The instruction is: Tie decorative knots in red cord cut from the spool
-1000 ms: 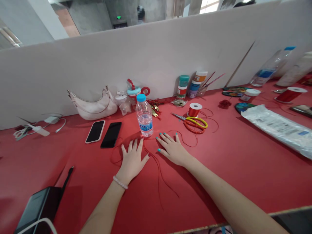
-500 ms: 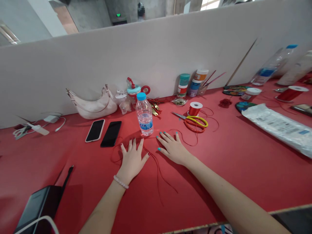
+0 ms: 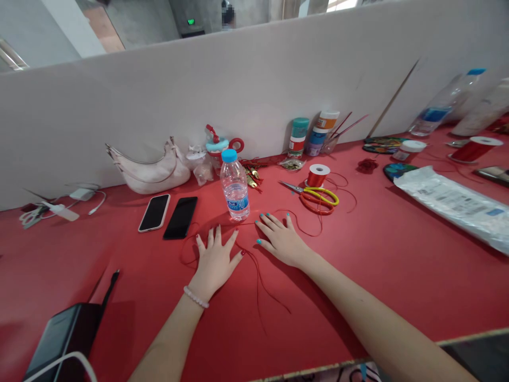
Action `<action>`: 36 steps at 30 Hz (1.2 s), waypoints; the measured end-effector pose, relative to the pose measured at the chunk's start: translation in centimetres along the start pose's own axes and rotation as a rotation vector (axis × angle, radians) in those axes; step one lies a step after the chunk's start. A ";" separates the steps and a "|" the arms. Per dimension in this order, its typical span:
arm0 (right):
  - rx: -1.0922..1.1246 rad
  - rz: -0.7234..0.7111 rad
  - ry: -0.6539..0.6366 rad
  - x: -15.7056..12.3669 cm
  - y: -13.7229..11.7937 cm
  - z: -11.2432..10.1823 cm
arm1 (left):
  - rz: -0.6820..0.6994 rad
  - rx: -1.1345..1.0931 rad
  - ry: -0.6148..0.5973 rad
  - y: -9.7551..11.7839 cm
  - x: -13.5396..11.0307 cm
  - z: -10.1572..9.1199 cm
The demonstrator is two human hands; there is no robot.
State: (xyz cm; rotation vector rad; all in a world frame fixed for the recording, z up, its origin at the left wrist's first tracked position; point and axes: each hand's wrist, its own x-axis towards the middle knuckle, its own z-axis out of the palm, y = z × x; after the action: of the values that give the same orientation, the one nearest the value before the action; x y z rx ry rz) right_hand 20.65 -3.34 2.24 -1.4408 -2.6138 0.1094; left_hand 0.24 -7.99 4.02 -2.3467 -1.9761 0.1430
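Rests the left hand (image 3: pixel 213 262) spread palm-down by red cord (image 3: pixel 258 273) trailing between the hands, perhaps steadying it; rests the right hand (image 3: pixel 285 243) likewise, near scissors (image 3: pixel 305 193) probably placed within reach. Beneath, a red surface (image 3: pixel 382 254); beyond, a white partition (image 3: pixel 258 90), then a grey wall (image 3: pixel 143 24) left of a green sign (image 3: pixel 191 22).

The worktop (image 3: pixel 397 286) is red, as is the thin cord (image 3: pixel 259 276) at centre. Nails are dark red on the left hand (image 3: pixel 214 261), turquoise on the right hand (image 3: pixel 283 241). The scissors (image 3: pixel 304 191) pair yellow and orange-red handles; the central bottle (image 3: pixel 236 184) is blue-capped. The oval board (image 3: pixel 384 146) at upper right seems multicoloured over black.
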 end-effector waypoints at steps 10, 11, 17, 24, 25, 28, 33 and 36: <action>-0.017 0.041 0.001 -0.1 0.0 -0.2 | 0.035 -0.059 -0.038 -0.1 0.0 -0.3; -0.021 0.049 -0.001 -0.1 0.0 -0.2 | 0.042 -0.067 -0.035 -0.1 0.0 -0.3; -0.031 0.051 0.006 0.0 0.2 -0.1 | 0.107 -0.101 -0.017 0.1 0.0 -0.2; 0.010 -0.069 0.034 0.0 -0.2 -0.3 | 0.229 -0.144 -0.064 0.8 -0.1 -0.7; 0.014 -0.090 0.039 0.0 -0.3 -0.4 | 0.238 -0.146 -0.066 0.9 -0.2 -0.8; 0.015 -0.125 0.041 0.2 -0.8 -0.4 | 0.250 -0.144 -0.061 1.1 -0.2 -0.7; 0.027 -0.126 0.021 0.7 -1.2 -0.3 | 0.256 -0.142 -0.034 1.0 -0.2 -0.5; 0.024 -0.117 0.019 1.0 -1.2 -0.2 | 0.266 -0.147 -0.025 1.0 -0.2 -0.5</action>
State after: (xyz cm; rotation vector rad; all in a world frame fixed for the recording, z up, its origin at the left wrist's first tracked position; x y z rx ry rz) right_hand 19.19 -3.16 2.68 -1.2716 -2.6640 0.1123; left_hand 1.22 -8.35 4.41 -2.7064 -1.7305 0.0424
